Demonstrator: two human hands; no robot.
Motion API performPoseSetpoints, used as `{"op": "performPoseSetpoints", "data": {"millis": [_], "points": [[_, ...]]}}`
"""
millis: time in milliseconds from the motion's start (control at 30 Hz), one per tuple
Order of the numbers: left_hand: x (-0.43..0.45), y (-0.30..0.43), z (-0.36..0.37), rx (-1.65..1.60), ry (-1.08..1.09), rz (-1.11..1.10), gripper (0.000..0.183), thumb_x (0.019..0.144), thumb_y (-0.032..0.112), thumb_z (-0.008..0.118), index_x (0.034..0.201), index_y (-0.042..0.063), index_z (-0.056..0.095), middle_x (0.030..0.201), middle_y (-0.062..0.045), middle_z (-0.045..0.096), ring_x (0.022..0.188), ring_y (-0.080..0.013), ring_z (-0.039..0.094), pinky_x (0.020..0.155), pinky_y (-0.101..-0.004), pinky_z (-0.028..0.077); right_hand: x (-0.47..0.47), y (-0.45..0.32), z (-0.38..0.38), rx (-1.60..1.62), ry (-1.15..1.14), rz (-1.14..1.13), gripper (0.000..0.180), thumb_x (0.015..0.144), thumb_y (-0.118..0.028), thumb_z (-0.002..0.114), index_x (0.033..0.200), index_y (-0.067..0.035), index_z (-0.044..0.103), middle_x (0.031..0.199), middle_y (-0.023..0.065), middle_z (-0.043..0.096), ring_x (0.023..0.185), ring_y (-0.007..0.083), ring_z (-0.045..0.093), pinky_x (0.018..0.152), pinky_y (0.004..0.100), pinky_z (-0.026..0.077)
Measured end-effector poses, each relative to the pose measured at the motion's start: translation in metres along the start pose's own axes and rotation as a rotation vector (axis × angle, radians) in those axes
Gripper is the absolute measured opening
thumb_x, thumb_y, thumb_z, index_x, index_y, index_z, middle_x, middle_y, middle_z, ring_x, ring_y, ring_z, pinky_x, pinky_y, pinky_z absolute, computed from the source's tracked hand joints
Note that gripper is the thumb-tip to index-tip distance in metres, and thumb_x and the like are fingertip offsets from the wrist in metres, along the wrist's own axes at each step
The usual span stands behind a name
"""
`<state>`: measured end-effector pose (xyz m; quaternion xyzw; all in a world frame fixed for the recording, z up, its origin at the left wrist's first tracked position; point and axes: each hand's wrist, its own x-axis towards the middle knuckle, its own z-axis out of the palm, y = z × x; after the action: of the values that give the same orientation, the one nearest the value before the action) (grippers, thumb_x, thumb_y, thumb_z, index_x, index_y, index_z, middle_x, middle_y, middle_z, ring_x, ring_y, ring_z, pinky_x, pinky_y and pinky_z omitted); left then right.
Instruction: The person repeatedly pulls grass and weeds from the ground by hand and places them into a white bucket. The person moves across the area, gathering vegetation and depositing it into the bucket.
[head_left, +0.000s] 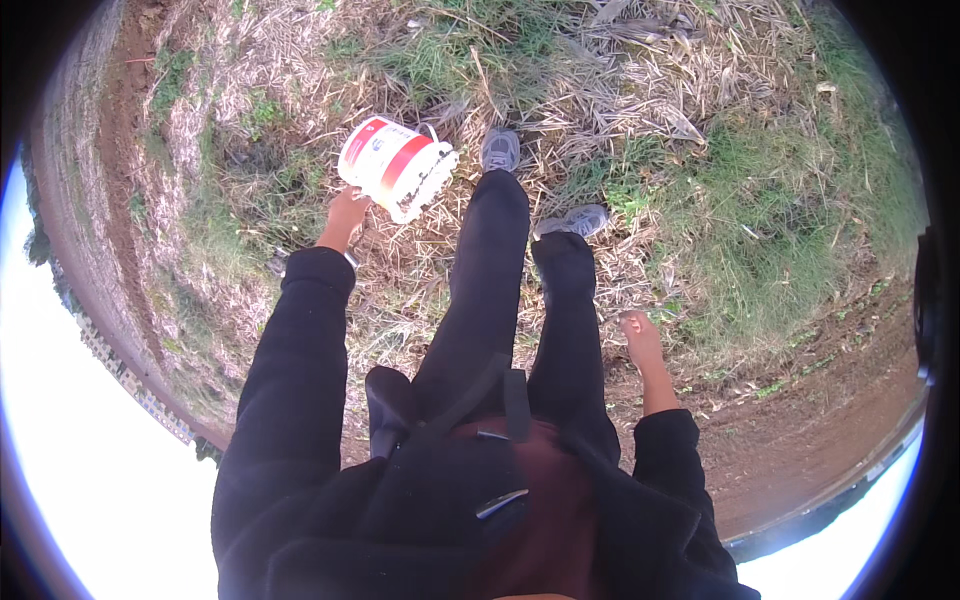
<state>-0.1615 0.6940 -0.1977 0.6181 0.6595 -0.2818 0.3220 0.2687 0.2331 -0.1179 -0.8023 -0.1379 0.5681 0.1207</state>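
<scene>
A white plastic bucket (385, 166) with red bands and printed writing is tipped on its side above the ground, left of my feet. My left hand (348, 211) grips it at its lower edge. Dark dirt marks the bucket's jagged-looking rim, and a white loop sticks out near its top; the inside is hidden. Out to the right of my legs, my right hand (641, 337) hangs with its fingers curled. A thin pale line shows by those fingers, but whether it is a held stem or straw behind them is unclear.
Dry straw and stalks (660, 82) cover the ground, mixed with green grass (780, 225). My grey shoes (500, 150) stand on this litter, one ahead of the other. Bare brown soil (810, 457) lies at right, with a furrow (124, 180) at far left.
</scene>
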Motion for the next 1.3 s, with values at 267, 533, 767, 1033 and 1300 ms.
{"op": "performPoseSetpoints", "data": {"millis": [267, 533, 767, 1033, 1300], "points": [[0.148, -0.025, 0.030, 0.249, 0.066, 0.057, 0.066, 0.073, 0.036, 0.068, 0.126, 0.003, 0.045, 0.114, -0.024, 0.054, 0.107, -0.0375, 0.052, 0.091, -0.0432, 0.042, 0.014, 0.044, 0.013, 0.285, -0.146, 0.428, 0.018, 0.084, -0.017, 0.058, 0.091, 0.000, 0.059, 0.080, 0.0094, 0.061, 0.068, 0.0137, 0.059, 0.062, 0.0268, 0.048], [0.250, -0.082, 0.060, -0.034, 0.001, -0.196, 0.075, 0.074, 0.043, 0.065, 0.124, -0.007, 0.041, 0.115, -0.027, 0.052, 0.110, -0.0341, 0.052, 0.092, -0.0419, 0.040, 0.029, 0.049, 0.034, 0.356, -0.140, 0.553, 0.015, 0.087, -0.017, 0.056, 0.090, -0.003, 0.057, 0.069, 0.0021, 0.057, 0.062, 0.0092, 0.053, 0.056, 0.0239, 0.044], [0.248, -0.095, 0.028, 0.188, -0.127, -0.165, 0.053, 0.075, 0.040, 0.067, 0.102, -0.004, 0.056, 0.098, -0.020, 0.061, 0.090, -0.0284, 0.060, 0.078, -0.0374, 0.044, 0.026, 0.067, 0.055, 0.516, -0.122, 0.566, 0.011, 0.088, -0.017, 0.055, 0.087, -0.006, 0.055, 0.069, 0.0010, 0.055, 0.061, 0.0088, 0.053, 0.055, 0.0239, 0.044], [0.112, 0.014, 0.020, -0.168, -0.215, 0.084, 0.021, 0.078, 0.013, 0.068, 0.086, 0.002, 0.053, 0.076, -0.003, 0.058, 0.069, -0.0105, 0.053, 0.064, -0.0286, 0.042, 0.008, 0.090, 0.079, 0.685, -0.153, 0.533, 0.014, 0.087, -0.018, 0.057, 0.088, -0.004, 0.056, 0.070, 0.0026, 0.057, 0.059, 0.0096, 0.054, 0.053, 0.0244, 0.045], [0.008, 0.116, 0.016, 0.267, 0.086, 0.363, 0.030, 0.072, 0.018, 0.070, 0.068, 0.001, 0.046, 0.058, -0.010, 0.049, 0.055, -0.0239, 0.049, 0.056, -0.0365, 0.041, -0.014, 0.102, 0.050, 0.912, -0.010, 0.503, 0.018, 0.085, -0.019, 0.058, 0.092, -0.002, 0.058, 0.071, 0.0044, 0.059, 0.059, 0.0116, 0.055, 0.053, 0.0265, 0.047]]}}
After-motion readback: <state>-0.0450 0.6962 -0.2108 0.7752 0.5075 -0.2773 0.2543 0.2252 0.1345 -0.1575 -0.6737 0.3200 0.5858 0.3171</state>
